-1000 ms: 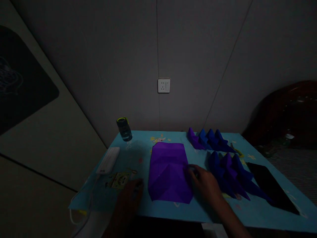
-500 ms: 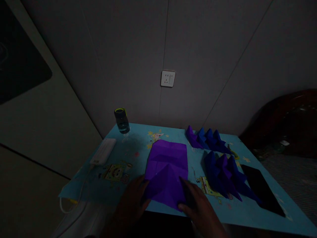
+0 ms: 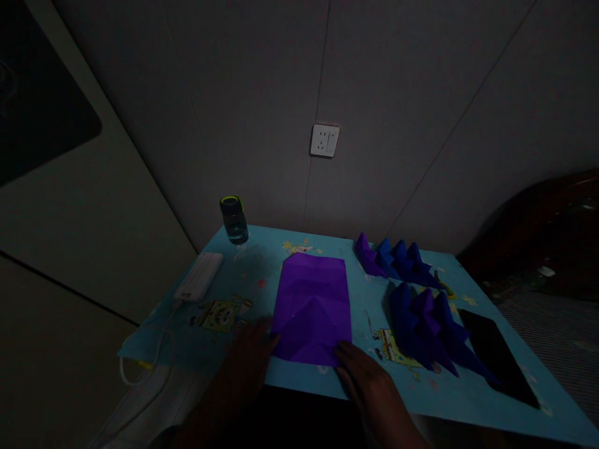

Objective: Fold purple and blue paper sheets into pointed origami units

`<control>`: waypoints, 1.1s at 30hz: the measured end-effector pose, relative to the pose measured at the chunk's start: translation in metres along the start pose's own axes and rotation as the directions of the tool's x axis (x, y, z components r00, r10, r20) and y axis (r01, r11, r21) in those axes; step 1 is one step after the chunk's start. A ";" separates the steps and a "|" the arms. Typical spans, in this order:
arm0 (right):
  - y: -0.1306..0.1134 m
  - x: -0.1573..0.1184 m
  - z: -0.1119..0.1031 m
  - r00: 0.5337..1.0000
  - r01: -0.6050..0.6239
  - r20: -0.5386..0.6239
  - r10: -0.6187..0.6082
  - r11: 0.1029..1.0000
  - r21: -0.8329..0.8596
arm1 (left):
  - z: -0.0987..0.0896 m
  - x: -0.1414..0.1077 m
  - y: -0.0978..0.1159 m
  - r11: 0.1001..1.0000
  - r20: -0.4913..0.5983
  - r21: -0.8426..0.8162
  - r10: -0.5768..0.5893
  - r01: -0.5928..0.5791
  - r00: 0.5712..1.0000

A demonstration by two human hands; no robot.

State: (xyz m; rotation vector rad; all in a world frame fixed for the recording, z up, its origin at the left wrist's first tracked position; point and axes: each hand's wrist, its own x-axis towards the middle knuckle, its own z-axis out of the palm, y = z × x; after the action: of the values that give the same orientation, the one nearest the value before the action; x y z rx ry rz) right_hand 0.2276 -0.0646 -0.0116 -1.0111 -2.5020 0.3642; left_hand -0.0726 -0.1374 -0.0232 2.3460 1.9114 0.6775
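A creased sheet of purple paper (image 3: 312, 293) lies on the blue table, with a raised triangular fold at its near half. My left hand (image 3: 248, 352) is at the sheet's near left corner, fingertips touching its edge; shadow hides part of this hand. At the near right corner, the stretched fingers of my right hand (image 3: 362, 371) rest on the paper, with the thumb low beside them. Neither hand appears to grip the sheet. To the right stand folded paper boats, a nearer blue and purple group (image 3: 423, 327) and a farther group (image 3: 395, 259).
A black tablet-like slab (image 3: 498, 355) lies at the right beside the nearer boats. A water bottle (image 3: 234, 221) stands at the back left. In front of it, a white power bank (image 3: 200, 276) trails a white cable (image 3: 161, 374) over the table edge. The wall (image 3: 262, 125) rises behind.
The purple sheet has gone from bent and lifted at its near edge to lying flatter. My hands have loosened from its sides to resting at its near corners. The view has shifted slightly.
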 end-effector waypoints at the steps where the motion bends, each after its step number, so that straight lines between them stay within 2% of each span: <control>1: 0.003 -0.001 0.002 1.000 0.027 -0.001 -0.027 0.999 -0.020 | -0.007 0.000 0.004 0.999 0.028 -0.018 0.032 -0.032 0.999; 4: 0.004 -0.002 0.004 0.997 0.073 0.034 -0.071 0.994 -0.080 | -0.026 0.009 0.023 0.983 0.096 -0.134 0.137 -0.124 0.986; 6: 0.000 -0.001 0.002 0.996 0.065 0.068 -0.058 0.993 -0.103 | -0.028 0.025 0.037 0.978 0.067 -0.167 0.135 -0.122 0.989; 8: -0.004 -0.001 0.000 0.996 0.051 0.081 -0.043 0.994 -0.098 | -0.018 0.046 0.048 0.988 0.013 -0.145 0.053 -0.050 0.999; 10: -0.007 -0.003 -0.001 0.996 0.048 0.076 -0.042 0.995 -0.082 | -0.001 0.065 0.052 0.998 -0.002 -0.064 0.025 -0.025 1.000; 14: 0.000 -0.016 -0.001 0.997 0.063 0.053 -0.057 0.993 -0.103 | 0.031 0.078 0.047 0.997 0.025 0.069 0.026 -0.027 0.999; 18: 0.008 -0.033 -0.001 0.992 0.115 0.062 -0.106 0.980 -0.164 | 0.037 0.072 0.041 0.995 0.046 0.083 0.055 -0.059 0.997; 22: 0.005 -0.034 -0.004 0.990 0.117 0.091 -0.104 0.981 -0.155 | 0.035 0.073 0.042 0.994 0.056 0.087 0.054 -0.059 0.997; 25: 0.003 -0.028 -0.008 0.996 0.063 0.078 -0.054 0.991 -0.119 | 0.034 0.076 0.042 0.993 0.063 0.092 0.061 -0.067 0.996; 27: 0.006 -0.025 -0.007 1.000 -0.019 -0.006 0.018 0.995 -0.093 | 0.032 0.077 0.043 0.993 0.063 0.092 0.064 -0.070 0.996; 30: 0.013 -0.022 0.000 0.973 -0.173 -0.164 0.162 0.983 -0.059 | 0.029 0.076 0.043 0.994 0.069 0.083 0.060 -0.065 0.996; 33: 0.013 -0.021 0.006 0.955 -0.233 -0.186 0.231 0.973 0.011 | 0.029 0.075 0.044 0.995 0.070 0.079 0.047 -0.053 0.996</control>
State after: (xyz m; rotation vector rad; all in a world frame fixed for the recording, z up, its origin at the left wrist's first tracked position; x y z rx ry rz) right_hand 0.2460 -0.0703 -0.0281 -1.2860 -2.2273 0.3092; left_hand -0.0109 -0.0704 -0.0136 2.4388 1.8925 0.5249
